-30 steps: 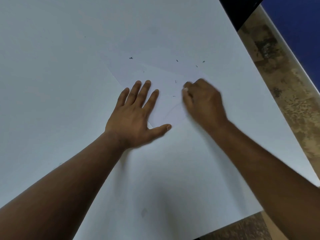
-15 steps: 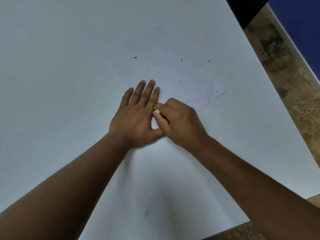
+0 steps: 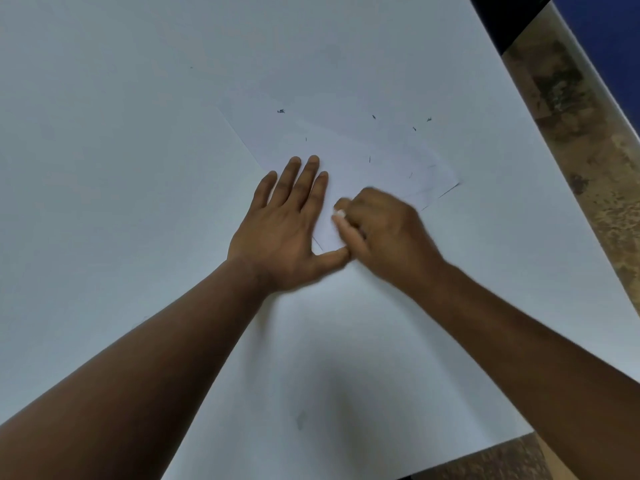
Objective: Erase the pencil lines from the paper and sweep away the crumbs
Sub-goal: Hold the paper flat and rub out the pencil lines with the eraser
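Since half a second ago our right hand (image 3: 384, 233) has slid a bit to the right along the sheet, away from our left index finger, so a strip of paper shows between the two hands again; a second ago it was further up and out near the paper's right part. Left hand hasn't budged.

Going left to right: our left hand (image 3: 287, 226) lies flat on the near-left corner of the paper (image 3: 346, 150), fingers (image 3: 289, 174) straight and close together, thumb spread out toward the right, pressing the sheet down on the white table (image 3: 121, 168). Just right of it, our right hand is curled up tight, and a small white eraser (image 3: 339, 213) pokes out between the thumb and forefinger, sitting on the paper just off the left index finger. It's blurry, so we can't say much more about the grip.

Up beyond both hands, dark crumbs (image 3: 281, 111) lie scattered over the far half of the sheet, with a few more (image 3: 428, 119) toward the right. Faint pencil lines (image 3: 420, 192) show near the paper's right corner, next to our right knuckles.

No writing or labels we can read anywhere.
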The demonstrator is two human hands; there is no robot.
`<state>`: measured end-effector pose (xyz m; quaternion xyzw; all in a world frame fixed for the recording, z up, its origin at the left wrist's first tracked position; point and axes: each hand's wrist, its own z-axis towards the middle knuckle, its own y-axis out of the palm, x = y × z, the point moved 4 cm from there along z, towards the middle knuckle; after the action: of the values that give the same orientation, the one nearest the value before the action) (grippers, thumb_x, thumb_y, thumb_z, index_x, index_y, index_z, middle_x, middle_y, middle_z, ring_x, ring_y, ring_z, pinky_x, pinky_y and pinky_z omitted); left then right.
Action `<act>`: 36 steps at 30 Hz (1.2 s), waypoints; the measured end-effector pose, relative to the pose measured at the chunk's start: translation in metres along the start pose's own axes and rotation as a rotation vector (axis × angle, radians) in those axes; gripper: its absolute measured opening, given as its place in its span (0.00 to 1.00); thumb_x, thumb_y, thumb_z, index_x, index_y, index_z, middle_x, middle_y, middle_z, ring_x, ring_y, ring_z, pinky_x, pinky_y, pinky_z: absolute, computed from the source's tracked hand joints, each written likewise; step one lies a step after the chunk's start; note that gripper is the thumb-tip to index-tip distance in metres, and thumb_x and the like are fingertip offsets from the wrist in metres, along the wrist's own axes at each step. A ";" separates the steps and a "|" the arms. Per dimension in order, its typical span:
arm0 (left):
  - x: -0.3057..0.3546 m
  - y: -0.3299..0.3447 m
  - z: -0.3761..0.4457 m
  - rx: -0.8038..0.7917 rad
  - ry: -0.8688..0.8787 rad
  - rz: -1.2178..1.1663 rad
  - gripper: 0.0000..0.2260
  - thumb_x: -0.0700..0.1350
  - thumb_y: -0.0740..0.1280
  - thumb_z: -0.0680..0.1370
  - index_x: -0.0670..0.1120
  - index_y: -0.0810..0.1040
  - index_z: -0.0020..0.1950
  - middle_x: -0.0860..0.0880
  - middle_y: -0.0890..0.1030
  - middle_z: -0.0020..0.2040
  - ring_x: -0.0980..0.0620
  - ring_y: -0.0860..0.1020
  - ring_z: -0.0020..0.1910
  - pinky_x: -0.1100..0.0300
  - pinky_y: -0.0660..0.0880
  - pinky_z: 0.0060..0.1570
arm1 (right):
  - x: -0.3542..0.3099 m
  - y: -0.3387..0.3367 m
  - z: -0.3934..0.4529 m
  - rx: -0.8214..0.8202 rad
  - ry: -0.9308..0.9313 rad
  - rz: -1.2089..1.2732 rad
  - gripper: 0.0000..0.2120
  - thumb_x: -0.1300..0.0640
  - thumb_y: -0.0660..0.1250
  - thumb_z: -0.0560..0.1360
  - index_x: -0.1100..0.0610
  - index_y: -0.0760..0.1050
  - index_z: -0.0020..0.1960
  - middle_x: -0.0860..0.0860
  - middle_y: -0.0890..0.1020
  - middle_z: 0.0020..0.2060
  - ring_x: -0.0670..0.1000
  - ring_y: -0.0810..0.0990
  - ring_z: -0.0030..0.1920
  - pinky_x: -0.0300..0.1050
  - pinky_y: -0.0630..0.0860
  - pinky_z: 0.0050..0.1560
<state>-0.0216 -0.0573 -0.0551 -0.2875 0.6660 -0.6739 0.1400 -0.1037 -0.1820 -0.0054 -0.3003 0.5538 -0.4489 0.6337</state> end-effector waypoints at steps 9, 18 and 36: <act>-0.001 0.000 -0.002 0.018 -0.011 -0.037 0.46 0.78 0.46 0.77 0.49 0.45 0.85 0.50 0.41 0.85 0.51 0.37 0.83 0.48 0.39 0.81 | 0.089 -0.044 0.004 0.260 0.533 0.340 0.10 0.50 0.67 0.76 0.54 0.84 0.44 0.44 0.86 0.40 0.44 0.83 0.44 0.44 0.79 0.51; -0.002 0.003 -0.003 0.041 0.038 -0.025 0.38 0.73 0.45 0.80 0.53 0.50 0.85 0.49 0.45 0.85 0.48 0.38 0.83 0.44 0.42 0.81 | 0.117 -0.047 -0.016 0.319 0.728 0.415 0.07 0.52 0.68 0.76 0.50 0.84 0.43 0.41 0.83 0.33 0.44 0.79 0.32 0.46 0.80 0.42; -0.001 0.002 -0.001 0.021 0.018 -0.006 0.42 0.76 0.46 0.78 0.52 0.52 0.85 0.50 0.46 0.85 0.49 0.41 0.84 0.44 0.43 0.81 | 0.105 -0.045 0.005 0.193 0.270 -0.103 0.08 0.59 0.64 0.78 0.63 0.77 0.43 0.55 0.79 0.33 0.55 0.75 0.34 0.52 0.75 0.39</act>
<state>-0.0213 -0.0559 -0.0574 -0.2821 0.6594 -0.6837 0.1351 -0.1109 -0.2958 -0.0105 -0.2031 0.5723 -0.5680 0.5555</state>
